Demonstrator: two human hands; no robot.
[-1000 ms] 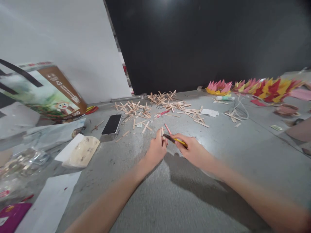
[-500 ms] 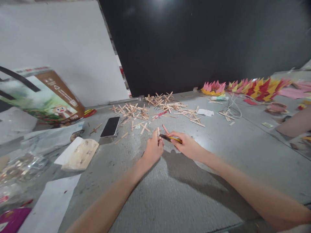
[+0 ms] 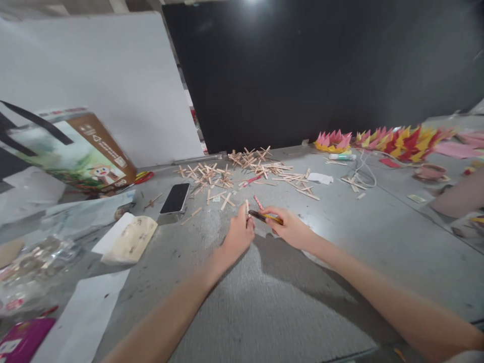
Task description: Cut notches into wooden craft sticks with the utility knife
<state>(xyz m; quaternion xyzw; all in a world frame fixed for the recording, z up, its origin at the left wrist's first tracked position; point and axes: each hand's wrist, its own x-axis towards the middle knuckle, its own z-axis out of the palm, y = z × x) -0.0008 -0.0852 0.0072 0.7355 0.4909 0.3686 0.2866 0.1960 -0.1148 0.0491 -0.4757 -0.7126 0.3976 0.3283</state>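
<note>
My left hand (image 3: 241, 232) is closed around a small pale wooden stick (image 3: 247, 205), whose top end sticks up above the fingers. My right hand (image 3: 289, 227) grips a slim black-and-yellow utility knife (image 3: 260, 216). Its dark front end points left and meets the stick at my left fingers; whether it cuts into the wood is too small to tell. A red-and-white striped stick (image 3: 258, 202) rises just behind my right fingertips; its lower end is hidden. Beyond both hands lies a loose pile of wooden sticks (image 3: 212, 176), several of them joined as crosses.
A phone (image 3: 175, 198) lies left of the sticks, near a printed bag (image 3: 102, 156) and a beige packet (image 3: 130, 239). Pink, red and yellow paper crowns (image 3: 333, 142), a glue stick (image 3: 342, 157) and a white cable (image 3: 365, 174) are at back right. Another person's arm (image 3: 459, 194) shows at far right.
The view has shifted slightly, so the things on the left appear a little farther right. Both hands keep nearly the same pose and the same hold.
</note>
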